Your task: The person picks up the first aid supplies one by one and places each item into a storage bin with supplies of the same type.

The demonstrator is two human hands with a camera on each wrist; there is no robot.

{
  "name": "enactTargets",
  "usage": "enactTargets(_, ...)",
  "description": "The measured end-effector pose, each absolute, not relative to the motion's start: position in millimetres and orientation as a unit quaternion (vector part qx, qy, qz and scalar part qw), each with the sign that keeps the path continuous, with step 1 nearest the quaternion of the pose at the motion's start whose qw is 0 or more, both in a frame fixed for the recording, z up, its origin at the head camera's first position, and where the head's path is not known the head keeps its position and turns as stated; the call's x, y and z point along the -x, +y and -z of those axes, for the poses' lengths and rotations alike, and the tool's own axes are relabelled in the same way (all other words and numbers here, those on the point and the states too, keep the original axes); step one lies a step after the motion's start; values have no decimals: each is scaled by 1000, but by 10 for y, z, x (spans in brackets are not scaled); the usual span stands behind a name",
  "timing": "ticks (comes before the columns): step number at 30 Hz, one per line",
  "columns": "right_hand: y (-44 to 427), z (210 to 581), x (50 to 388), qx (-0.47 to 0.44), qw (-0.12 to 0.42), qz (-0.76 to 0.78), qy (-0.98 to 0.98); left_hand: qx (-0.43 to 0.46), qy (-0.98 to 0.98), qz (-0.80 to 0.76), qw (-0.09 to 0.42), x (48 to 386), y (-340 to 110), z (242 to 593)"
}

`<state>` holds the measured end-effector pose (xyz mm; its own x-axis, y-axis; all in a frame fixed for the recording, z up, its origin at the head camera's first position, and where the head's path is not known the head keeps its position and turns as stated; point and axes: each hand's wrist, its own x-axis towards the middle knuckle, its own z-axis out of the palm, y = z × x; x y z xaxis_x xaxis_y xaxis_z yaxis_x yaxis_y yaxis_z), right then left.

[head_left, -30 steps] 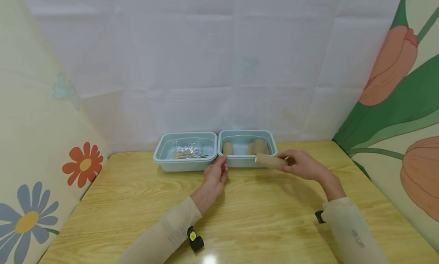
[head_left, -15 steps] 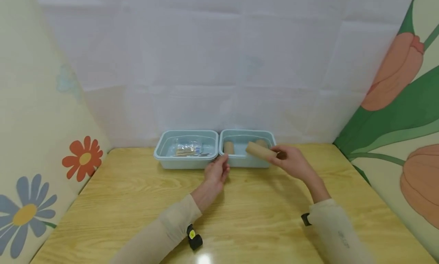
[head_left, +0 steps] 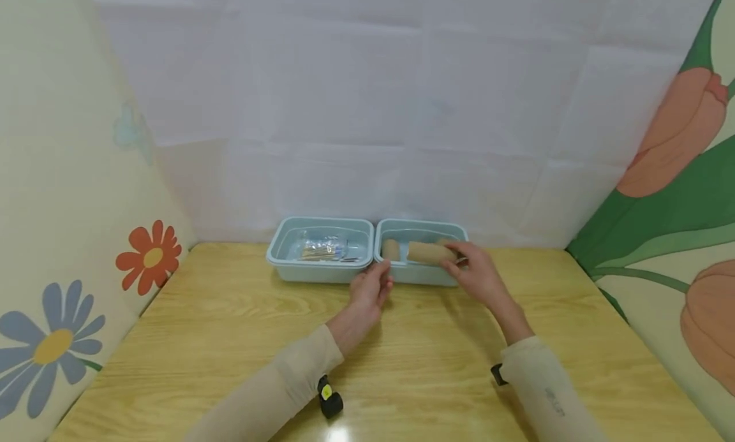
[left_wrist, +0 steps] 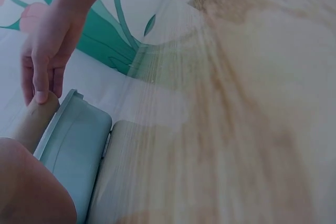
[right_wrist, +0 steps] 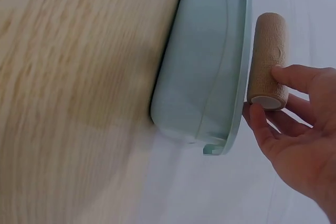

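Note:
My right hand (head_left: pixel 479 277) holds a tan, crinkled bandage roll (head_left: pixel 427 252) by its right end, over the right light-blue plastic bin (head_left: pixel 422 275). In the right wrist view the bandage roll (right_wrist: pixel 269 56) shows a pale core, with thumb and fingers around its near end. My left hand (head_left: pixel 370 290) pinches the front rim of that same bin near its left corner. Inside it lies another tan roll (head_left: pixel 391 249) at the left, and a further one is partly hidden behind the held roll. The left wrist view shows the right hand (left_wrist: pixel 50 59) gripping the roll just above the bin.
A second light-blue bin (head_left: pixel 321 273) stands against the first on the left, containing a clear plastic packet (head_left: pixel 324 246) with thin sticks. Both stand on a wood-grain table (head_left: pixel 425 359), before a white sheet (head_left: pixel 344 110). Flower-printed panels flank the table.
My right hand has carried the bandage roll left, from in front of the bin to over it, and the roll now lies nearly level. My left hand stays on the rim.

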<state>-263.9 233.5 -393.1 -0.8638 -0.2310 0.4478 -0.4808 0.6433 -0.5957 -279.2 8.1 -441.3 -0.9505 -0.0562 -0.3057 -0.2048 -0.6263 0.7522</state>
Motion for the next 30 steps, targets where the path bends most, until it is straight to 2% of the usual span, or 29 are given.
enactTargets(14, 2198, 3987, 2679, -222, 237, -345, -880, 149, 435, -887, 37, 2789, 94, 4433)
enactTargets(22, 2002, 3929, 2696, -194, 192, -345, -898, 152, 445, -882, 37, 2766, 80, 4446)
enactTargets(30, 1957, 3923, 2773, -206, 197, -317, -905, 154, 450, -879, 31, 2759, 76, 4423)
